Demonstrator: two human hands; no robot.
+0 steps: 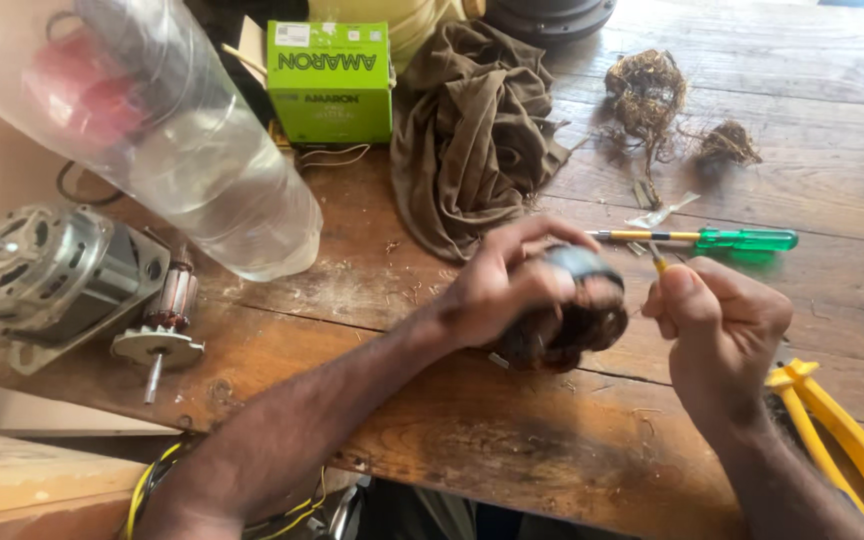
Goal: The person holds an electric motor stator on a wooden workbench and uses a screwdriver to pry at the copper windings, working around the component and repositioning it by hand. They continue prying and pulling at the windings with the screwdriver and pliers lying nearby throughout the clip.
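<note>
While the head camera looks down on a worn wooden bench (512, 470), the left hand (512, 285) wraps its fingers round a dark wound stator (577, 320), held just above the bench edge near the middle of the view. The right hand (717, 325) is closed in a pinch on a thin yellow-handled tool (657, 262), whose tip sits at the stator's upper right side; the tip itself is too small to make out. Just beyond the hands lies a green screwdriver (722, 239), and yellow pliers (837, 440) rest at the right edge. A brown cloth (472, 130) and a green box (330, 85) lie further back, with tangles of pulled wire (652, 95) to the right. At left sit a small motor (47, 275), an armature (164, 325) and a clear plastic bottle (202, 150). As a judgement, the work goes best with the stator gripped firmly against twisting and the tool levered gently, so the winding lifts without tearing.
</note>
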